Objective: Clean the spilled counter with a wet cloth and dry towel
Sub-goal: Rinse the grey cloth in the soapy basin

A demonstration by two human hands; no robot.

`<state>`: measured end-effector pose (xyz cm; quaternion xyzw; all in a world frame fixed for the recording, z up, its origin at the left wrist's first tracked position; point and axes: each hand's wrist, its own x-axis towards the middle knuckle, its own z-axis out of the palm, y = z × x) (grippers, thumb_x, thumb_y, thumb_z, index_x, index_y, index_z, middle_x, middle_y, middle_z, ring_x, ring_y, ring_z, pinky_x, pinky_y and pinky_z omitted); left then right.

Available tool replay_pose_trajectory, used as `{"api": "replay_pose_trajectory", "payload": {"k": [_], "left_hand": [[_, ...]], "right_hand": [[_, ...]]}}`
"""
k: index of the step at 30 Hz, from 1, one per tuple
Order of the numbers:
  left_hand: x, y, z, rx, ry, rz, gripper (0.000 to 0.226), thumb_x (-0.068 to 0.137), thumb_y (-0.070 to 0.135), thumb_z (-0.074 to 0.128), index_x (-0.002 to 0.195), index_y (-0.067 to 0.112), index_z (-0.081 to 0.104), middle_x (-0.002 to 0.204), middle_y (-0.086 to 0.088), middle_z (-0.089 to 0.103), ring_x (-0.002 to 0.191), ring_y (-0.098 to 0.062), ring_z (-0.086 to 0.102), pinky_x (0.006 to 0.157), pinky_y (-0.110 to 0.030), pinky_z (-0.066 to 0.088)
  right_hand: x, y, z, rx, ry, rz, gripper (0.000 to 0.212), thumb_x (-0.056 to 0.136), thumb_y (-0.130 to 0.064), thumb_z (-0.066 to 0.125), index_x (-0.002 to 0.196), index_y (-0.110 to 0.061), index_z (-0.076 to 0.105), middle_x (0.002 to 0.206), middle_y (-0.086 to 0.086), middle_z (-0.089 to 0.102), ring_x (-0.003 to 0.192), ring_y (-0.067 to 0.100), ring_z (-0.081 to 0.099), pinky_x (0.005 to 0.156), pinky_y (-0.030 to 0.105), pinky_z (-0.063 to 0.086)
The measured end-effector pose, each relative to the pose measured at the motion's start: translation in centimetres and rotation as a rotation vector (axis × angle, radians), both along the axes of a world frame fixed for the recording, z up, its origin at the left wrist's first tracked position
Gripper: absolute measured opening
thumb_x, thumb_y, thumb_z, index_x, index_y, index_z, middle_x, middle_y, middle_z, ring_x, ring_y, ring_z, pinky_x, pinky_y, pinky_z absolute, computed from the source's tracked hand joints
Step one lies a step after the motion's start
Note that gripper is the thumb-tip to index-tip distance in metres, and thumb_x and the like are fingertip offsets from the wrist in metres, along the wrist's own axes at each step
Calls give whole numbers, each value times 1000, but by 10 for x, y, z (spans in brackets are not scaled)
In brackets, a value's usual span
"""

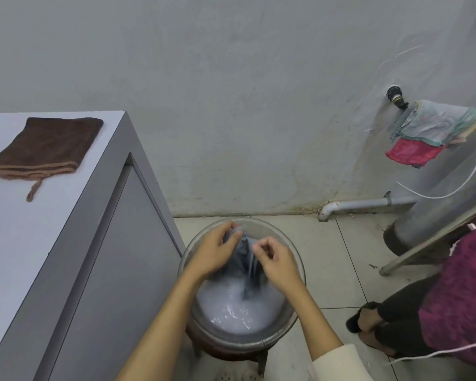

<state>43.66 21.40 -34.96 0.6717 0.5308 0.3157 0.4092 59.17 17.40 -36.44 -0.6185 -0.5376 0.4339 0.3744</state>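
I see the cloth (245, 259), grey and soaked, bunched between both hands over the basin (294, 259), with its lower end trailing down into the water (231, 303). The left hand (213, 253) grips the upper left part of it, fingers (232, 232) curled round the fabric; the right hand (276, 261) pinches a fold at the top between thumb and fingers, the rest of them loosely curled. I judge the step in hand to be wetting and wringing the cloth before it goes to the desk (17, 243). To do it well I would gather the trailing end up out of the water, take a fuller hold with the right hand rather than a pinch, and twist the two hands against each other low over the basin so the run-off falls inside the rim and not on the floor (346, 259). It should come out damp, not dripping, or it will spread the spill instead of lifting it. The basin is a round metal bowl on a low stool (226, 353), holding cloudy, pale water to about half its depth as far as I can tell; nothing else lies in it besides the cloth. The towel (43, 147), brown and folded, lies dry on the desk at the left, well apart from the basin, and appears untouched. I cannot make out the spill on the desk. At the right a second person (456, 292) crouches near a metal cylinder (437, 193), and rags (429, 133) hang at a wall tap (396, 97).
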Motion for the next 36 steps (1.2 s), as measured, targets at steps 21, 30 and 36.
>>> {"api": "replay_pose_trajectory", "payload": {"k": [21, 30, 36], "left_hand": [[-1, -15, -77, -161, 655, -226, 32, 94, 25, 45, 125, 17, 46, 125, -6, 51, 109, -23, 52, 91, -36, 43], [0, -29, -96, -118, 827, -180, 61, 98, 20, 38, 150, 19, 6, 143, -7, 37, 127, -23, 42, 100, -34, 38], [-3, -16, -83, 77, 835, -95, 34, 93, 14, 42, 126, 14, 46, 130, -3, 46, 125, -20, 38, 92, -26, 38]], "right_hand": [[-14, -9, -47, -339, -381, 309, 37, 96, -10, 42, 134, -12, 44, 130, 12, 55, 116, 23, 53, 95, 27, 40], [-23, -3, -61, -399, -485, 304, 55, 92, -19, 53, 141, -13, 31, 144, 6, 33, 131, 21, 35, 110, 28, 28], [-20, -8, -64, -440, -477, 277, 52, 93, -24, 50, 139, -12, 30, 146, 11, 25, 133, 25, 29, 110, 31, 27]]}}
